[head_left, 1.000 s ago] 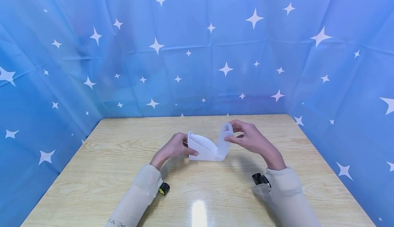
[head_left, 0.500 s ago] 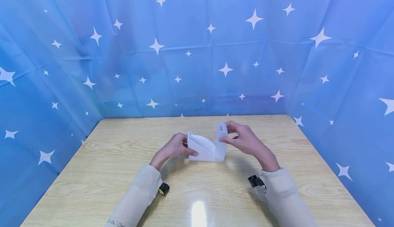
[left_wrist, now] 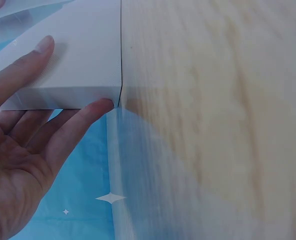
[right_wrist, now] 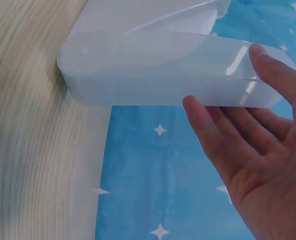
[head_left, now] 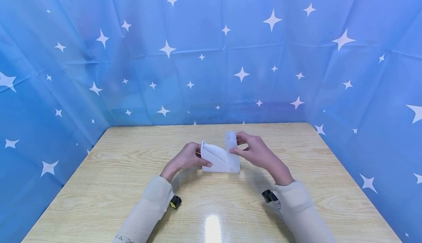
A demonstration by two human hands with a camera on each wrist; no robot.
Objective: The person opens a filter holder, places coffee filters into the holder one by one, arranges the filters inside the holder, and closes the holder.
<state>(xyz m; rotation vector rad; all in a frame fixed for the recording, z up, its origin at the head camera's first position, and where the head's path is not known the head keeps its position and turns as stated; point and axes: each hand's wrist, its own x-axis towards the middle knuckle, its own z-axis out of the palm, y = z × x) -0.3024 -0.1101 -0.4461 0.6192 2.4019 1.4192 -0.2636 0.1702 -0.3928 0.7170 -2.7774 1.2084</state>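
Note:
A white plastic box (head_left: 213,161) with a sloping top edge stands on the table in front of me. At its right end a translucent hinged lid (head_left: 231,144) is swung up, nearly upright. My left hand (head_left: 188,157) grips the box's left end. In the left wrist view the thumb lies on the side wall of the box (left_wrist: 85,55), with the fingers along its end. My right hand (head_left: 258,152) holds the lid's upper part, and the right wrist view has the thumb on one face of the lid (right_wrist: 133,70), the fingers around its narrow side. The box's inside is mostly hidden.
The pale wood-grain table (head_left: 132,184) runs back to a blue curtain (head_left: 211,70) with white stars, which also stands along both sides. A dark wrist camera (head_left: 176,201) sits at the left sleeve, another dark wrist camera (head_left: 270,196) at the right one.
My right hand has moved left, tilting the lid from leaning outward, through upright, to leaning slightly over the box. The left hand and the box have stayed in place.

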